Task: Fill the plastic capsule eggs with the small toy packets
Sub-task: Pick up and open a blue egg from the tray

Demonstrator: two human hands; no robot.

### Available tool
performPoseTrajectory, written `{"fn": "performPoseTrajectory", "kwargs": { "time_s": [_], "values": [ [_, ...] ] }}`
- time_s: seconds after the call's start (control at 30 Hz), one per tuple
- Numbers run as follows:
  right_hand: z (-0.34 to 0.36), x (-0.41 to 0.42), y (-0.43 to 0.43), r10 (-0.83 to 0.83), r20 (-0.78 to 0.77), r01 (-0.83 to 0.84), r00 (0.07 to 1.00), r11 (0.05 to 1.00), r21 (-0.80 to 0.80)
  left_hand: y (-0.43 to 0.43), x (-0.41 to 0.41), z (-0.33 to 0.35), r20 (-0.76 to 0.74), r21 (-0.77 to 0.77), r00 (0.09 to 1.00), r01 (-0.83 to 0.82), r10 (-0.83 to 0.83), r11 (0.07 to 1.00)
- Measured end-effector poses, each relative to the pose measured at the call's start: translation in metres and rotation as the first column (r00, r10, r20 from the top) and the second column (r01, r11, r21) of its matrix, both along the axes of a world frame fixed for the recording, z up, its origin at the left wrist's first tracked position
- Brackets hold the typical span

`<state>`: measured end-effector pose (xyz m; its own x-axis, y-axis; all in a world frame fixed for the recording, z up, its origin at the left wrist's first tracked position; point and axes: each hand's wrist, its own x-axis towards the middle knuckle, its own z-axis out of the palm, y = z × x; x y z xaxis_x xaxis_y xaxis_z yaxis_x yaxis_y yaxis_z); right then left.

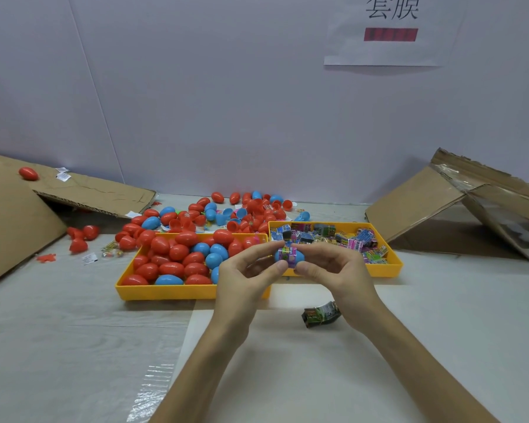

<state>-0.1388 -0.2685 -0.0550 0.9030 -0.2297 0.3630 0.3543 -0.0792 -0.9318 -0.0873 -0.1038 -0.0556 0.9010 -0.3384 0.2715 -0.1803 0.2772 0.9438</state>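
Observation:
Both hands meet above the gap between two yellow trays. My left hand (pixel 251 267) and my right hand (pixel 330 264) each pinch one half of a blue capsule egg (pixel 300 256), and a purple toy packet (pixel 288 254) sticks out between the halves. The left tray (pixel 165 291) holds many closed red and blue eggs (pixel 171 261). The right tray (pixel 391 271) holds several small colourful toy packets (pixel 324 235). One dark green packet (pixel 319 314) lies on the table under my right wrist.
Loose red and blue eggs and open halves (pixel 242 212) are heaped behind the trays. Flattened cardboard (pixel 83 190) leans at the left with a red egg (pixel 28 173) on it; more cardboard (pixel 458 203) stands at the right. A paper sign (pixel 391 29) hangs on the wall.

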Motion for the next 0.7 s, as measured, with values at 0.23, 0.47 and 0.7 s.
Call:
{"fn": "performPoseTrajectory", "kwargs": {
  "time_s": [0.23,0.47,0.7],
  "values": [
    [-0.0002,-0.0002,-0.0015,0.023,0.038,-0.024,0.999,1.0,0.014,-0.0003,0.0003,-0.0004,-0.003,-0.002,1.0,0.007,-0.007,1.0],
    [-0.0018,0.001,-0.0041,0.031,0.041,-0.032,0.999,0.999,0.02,-0.0012,0.0015,-0.0025,0.007,-0.005,1.0,0.0,0.0,1.0],
    [0.0001,0.002,-0.0053,-0.012,0.005,0.011,1.0,0.998,0.07,-0.0024,0.0006,-0.0037,0.008,0.012,0.999,-0.035,0.034,0.999]
  ]
}}
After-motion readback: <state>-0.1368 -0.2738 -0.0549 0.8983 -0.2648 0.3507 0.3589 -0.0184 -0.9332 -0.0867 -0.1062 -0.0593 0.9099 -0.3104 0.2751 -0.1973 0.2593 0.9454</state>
